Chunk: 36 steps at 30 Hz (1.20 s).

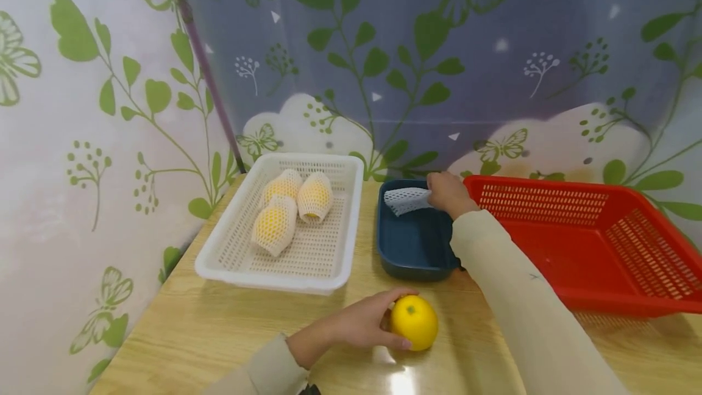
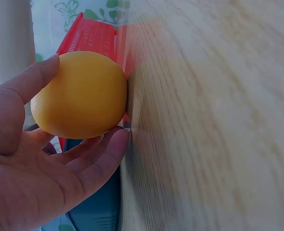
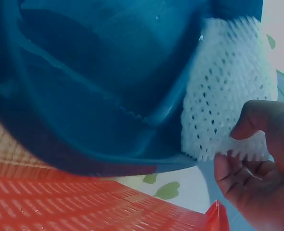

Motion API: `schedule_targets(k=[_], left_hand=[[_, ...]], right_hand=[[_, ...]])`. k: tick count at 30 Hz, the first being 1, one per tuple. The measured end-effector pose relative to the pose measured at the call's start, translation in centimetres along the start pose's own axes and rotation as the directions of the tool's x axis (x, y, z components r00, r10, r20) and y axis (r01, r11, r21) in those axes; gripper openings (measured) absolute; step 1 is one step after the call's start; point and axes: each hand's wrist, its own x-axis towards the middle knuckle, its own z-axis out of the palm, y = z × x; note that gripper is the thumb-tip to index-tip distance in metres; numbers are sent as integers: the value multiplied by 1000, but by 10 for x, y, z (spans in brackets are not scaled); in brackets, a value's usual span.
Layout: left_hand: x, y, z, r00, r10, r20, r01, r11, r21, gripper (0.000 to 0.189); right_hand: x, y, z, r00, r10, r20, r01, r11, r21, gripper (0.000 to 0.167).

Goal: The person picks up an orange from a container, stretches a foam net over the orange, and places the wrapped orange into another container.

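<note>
My left hand holds a round yellow fruit on the table, with the thumb on one side and fingers curled along the other. A small green stem mark shows on its top; in the left wrist view the fruit looks more orange. My right hand reaches to the back of a dark blue basin and pinches one end of a white foam net sleeve. In the right wrist view the sleeve hangs flattened over the basin's inner wall, thumb and fingertips at its edge.
A white plastic basket at the left holds several yellow fruits in foam nets. To the right of the basin stands a large red basket. A patterned cloth hangs behind the wooden table.
</note>
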Motion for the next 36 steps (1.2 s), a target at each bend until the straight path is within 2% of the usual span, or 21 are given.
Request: schedule_targets(k=[7, 14, 18, 22, 26, 30, 32, 36], left_hand=[[0, 2, 2, 1000, 7, -6, -7, 1000, -9, 76], [-3, -1, 3, 1000, 1, -7, -1, 1000, -9, 76], [-4, -1, 2, 1000, -3, -16, 3, 1000, -15, 74], [-7, 6, -4, 997, -49, -52, 48, 998, -35, 68], [-10, 15, -10, 993, -75, -95, 69, 996, -60, 63], [-12, 19, -12, 989, -73, -125, 61, 994, -95, 60], [-13, 20, -12, 987, -71, -147, 54, 991, -120, 59], [-14, 22, -12, 975, -54, -217, 9, 979, -203, 58]], right_hand=[[-5, -8, -7, 996, -35, -87, 35, 999, 3, 5], [-24, -40, -44, 971, -143, -194, 139, 990, -31, 7], [-45, -57, -63, 952, -205, -229, 200, 979, -43, 8], [-72, -68, -77, 930, -257, -263, 248, 966, -69, 8], [-97, -71, -83, 899, -304, -315, 291, 952, -91, 9], [-121, -71, -82, 875, -321, -363, 309, 947, -93, 11], [-131, -72, -81, 868, -321, -379, 311, 946, -88, 12], [-150, -74, -78, 870, -306, -386, 302, 951, -73, 13]])
